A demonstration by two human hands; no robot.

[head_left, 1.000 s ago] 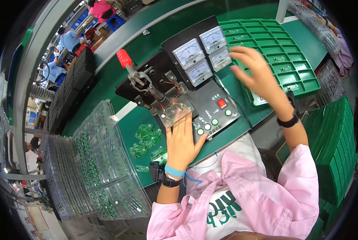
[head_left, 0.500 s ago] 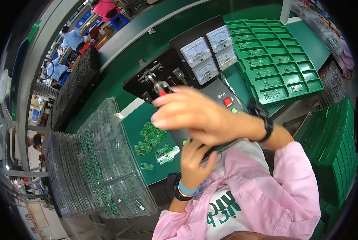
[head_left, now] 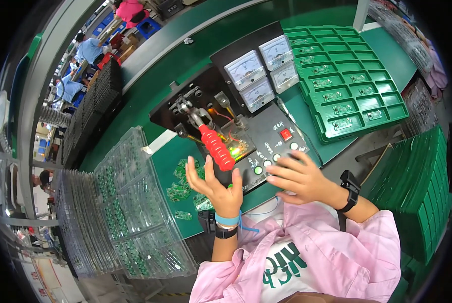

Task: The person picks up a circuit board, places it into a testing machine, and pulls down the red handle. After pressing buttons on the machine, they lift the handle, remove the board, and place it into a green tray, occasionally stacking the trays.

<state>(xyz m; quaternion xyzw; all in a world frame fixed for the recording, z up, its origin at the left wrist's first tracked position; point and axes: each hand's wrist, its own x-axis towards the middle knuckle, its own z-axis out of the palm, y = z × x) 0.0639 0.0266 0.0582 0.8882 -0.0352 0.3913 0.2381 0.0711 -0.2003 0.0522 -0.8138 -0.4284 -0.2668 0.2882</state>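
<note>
My left hand (head_left: 221,194) is open, fingers spread and pointing up, just below the red ribbed handle (head_left: 217,147) of a toggle clamp on a black test fixture (head_left: 165,113). I cannot tell whether its fingertips touch the handle. Over the front of the black control panel (head_left: 258,139), my right hand (head_left: 304,179) is open with fingers stretched out, near the round green buttons. A green light (head_left: 234,151) glows inside the fixture beneath the clamp. Loose green circuit boards (head_left: 178,192) lie left of the left hand, partly hidden behind it.
Four-dial meters (head_left: 246,70) stand behind the panel, which carries a red switch (head_left: 286,134). At right, a green compartment tray (head_left: 332,136) holds several small boards; stacked green trays (head_left: 412,202) are below. Clear plastic trays (head_left: 145,202) with boards stand at left. People work in the background.
My right hand has left the clamp and moved right and down to the panel. The red handle now points toward me and lights glow in the fixture. My left hand has shifted left, fingers spread.
</note>
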